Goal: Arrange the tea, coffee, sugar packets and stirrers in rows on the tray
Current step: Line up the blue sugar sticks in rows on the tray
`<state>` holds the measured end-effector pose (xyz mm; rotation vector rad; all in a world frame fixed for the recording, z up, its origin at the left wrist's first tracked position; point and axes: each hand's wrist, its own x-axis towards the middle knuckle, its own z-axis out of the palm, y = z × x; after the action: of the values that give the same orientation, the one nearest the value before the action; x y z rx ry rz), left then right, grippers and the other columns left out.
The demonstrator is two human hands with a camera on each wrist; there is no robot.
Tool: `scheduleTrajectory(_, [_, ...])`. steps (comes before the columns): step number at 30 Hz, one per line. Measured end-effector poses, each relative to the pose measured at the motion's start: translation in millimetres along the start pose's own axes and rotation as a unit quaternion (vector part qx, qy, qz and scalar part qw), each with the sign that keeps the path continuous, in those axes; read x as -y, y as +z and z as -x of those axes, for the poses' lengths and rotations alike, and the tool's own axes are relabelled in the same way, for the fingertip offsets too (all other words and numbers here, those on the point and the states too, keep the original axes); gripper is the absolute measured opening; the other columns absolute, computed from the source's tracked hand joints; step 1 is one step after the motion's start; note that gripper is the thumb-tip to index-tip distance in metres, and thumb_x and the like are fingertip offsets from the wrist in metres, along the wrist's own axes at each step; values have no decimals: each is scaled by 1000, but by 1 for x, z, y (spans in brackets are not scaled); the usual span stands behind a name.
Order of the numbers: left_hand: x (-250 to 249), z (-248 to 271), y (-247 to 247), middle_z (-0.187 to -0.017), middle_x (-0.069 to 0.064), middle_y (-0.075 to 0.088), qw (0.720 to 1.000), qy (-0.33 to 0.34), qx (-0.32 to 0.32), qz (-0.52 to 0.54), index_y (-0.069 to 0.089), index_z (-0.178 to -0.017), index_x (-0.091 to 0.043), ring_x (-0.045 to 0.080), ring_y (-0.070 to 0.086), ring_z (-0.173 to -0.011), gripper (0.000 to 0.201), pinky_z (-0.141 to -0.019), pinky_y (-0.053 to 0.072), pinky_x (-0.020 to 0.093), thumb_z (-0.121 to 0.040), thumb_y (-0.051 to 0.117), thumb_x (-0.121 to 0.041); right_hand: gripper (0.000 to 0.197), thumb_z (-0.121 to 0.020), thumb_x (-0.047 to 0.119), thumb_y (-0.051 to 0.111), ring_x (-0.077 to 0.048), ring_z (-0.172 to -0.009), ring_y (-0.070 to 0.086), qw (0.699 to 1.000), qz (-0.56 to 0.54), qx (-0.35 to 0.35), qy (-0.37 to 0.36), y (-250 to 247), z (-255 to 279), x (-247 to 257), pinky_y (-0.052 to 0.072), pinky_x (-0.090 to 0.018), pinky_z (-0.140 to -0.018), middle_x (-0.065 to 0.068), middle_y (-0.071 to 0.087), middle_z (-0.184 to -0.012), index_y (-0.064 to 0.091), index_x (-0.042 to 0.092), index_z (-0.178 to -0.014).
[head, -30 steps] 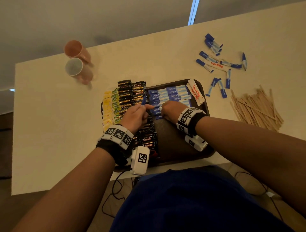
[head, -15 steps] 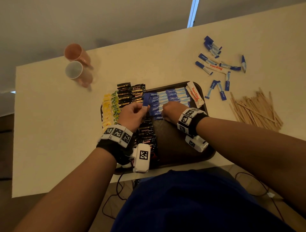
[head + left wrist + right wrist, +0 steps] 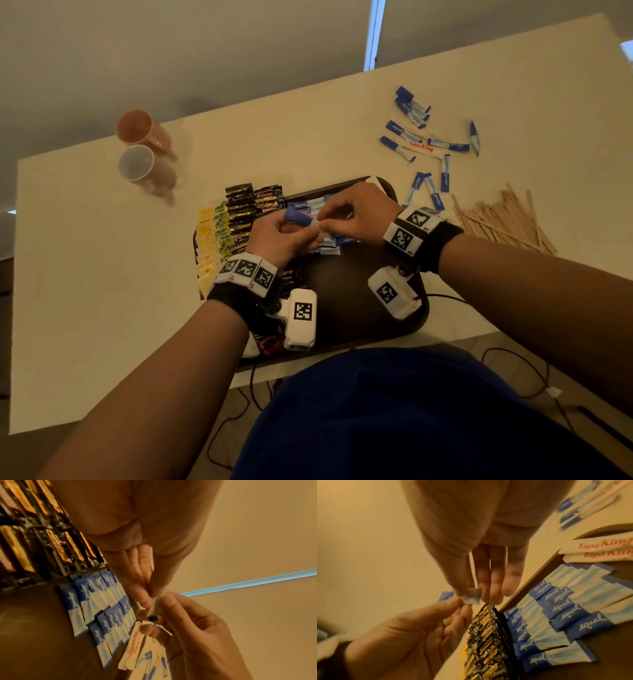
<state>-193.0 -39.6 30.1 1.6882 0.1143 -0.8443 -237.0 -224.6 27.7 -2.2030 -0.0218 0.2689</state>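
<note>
A dark tray (image 3: pixel 356 308) holds rows of yellow tea packets (image 3: pixel 209 240), black coffee packets (image 3: pixel 250 205) and blue "equal" sugar packets (image 3: pixel 573 608). Above the tray, my left hand (image 3: pixel 284 236) and right hand (image 3: pixel 352 216) pinch opposite ends of one blue and white sugar packet (image 3: pixel 303 218). In the right wrist view its pale end (image 3: pixel 471 597) sits between my fingertips. White "Tapa King" packets (image 3: pixel 597 550) lie at the tray's far right edge.
Loose blue sugar packets (image 3: pixel 424 137) are scattered on the table beyond the tray. A heap of wooden stirrers (image 3: pixel 503 219) lies to the right. Two pink cups (image 3: pixel 144 154) lie at the back left. Cables (image 3: pixel 513 370) hang below the table's near edge.
Both hands have risen off the sugar rows. The left hand lifted a blue packet and the right hand came over to pinch its other end.
</note>
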Motion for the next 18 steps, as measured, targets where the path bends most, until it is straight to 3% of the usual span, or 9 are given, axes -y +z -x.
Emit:
scheduleTrajectory(3, [-6, -1, 13, -91, 15, 75, 1000, -6, 12, 5, 68, -96, -4, 31, 74, -90, 17, -84, 59, 41, -81, 77, -2, 15, -83, 26, 75, -3, -70, 67, 998, -46, -17, 29, -6, 7, -4, 57, -19, -68, 6, 72, -80, 76, 15, -92])
scheduleTrajectory(6, [-14, -2, 22, -88, 11, 75, 998, -44, 13, 31, 69, -102, -6, 25, 73, -82, 22, -79, 60, 37, -86, 74, -21, 10, -83, 26, 75, -1, -66, 64, 997, -22, -62, 34, -13, 13, -12, 50, -11, -64, 14, 66, -74, 75, 16, -87])
scheduleTrajectory(8, [-19, -3, 26, -85, 11, 74, 997, -67, 11, 36, 71, -102, -5, 21, 71, -75, 25, -77, 61, 34, -90, 70, -28, 10, -84, 25, 75, -1, -66, 61, 997, 12, -73, 25, -17, 19, -15, 46, -8, -62, 12, 66, -74, 75, 15, -87])
scheduleTrajectory(11, [-20, -4, 31, -92, 15, 73, 998, -60, 19, 8, 71, -96, -4, 22, 72, -82, 10, -83, 60, 34, -92, 66, -12, 13, -84, 20, 74, -4, -70, 60, 998, 41, -43, 23, -20, 26, -19, 44, -7, -64, 0, 71, -85, 75, 10, -92])
scheduleTrajectory(14, [-19, -5, 32, -97, 19, 73, 998, -52, 28, -21, 72, -93, -4, 27, 74, -89, 10, -88, 58, 37, -88, 66, 3, 16, -83, 19, 75, 1, -71, 57, 998, 47, -24, 28, -22, 30, -23, 40, -4, -65, 4, 69, -90, 74, 11, -97])
scheduleTrajectory(18, [-18, -5, 31, -97, 17, 74, 995, -47, 47, -73, 70, -102, -9, 27, 74, -91, 17, -83, 60, 36, -88, 68, 1, 18, -86, 20, 72, -3, -80, 58, 995, 103, -1, 19, -18, 29, -29, 45, -13, -74, 0, 70, -95, 72, 13, -103])
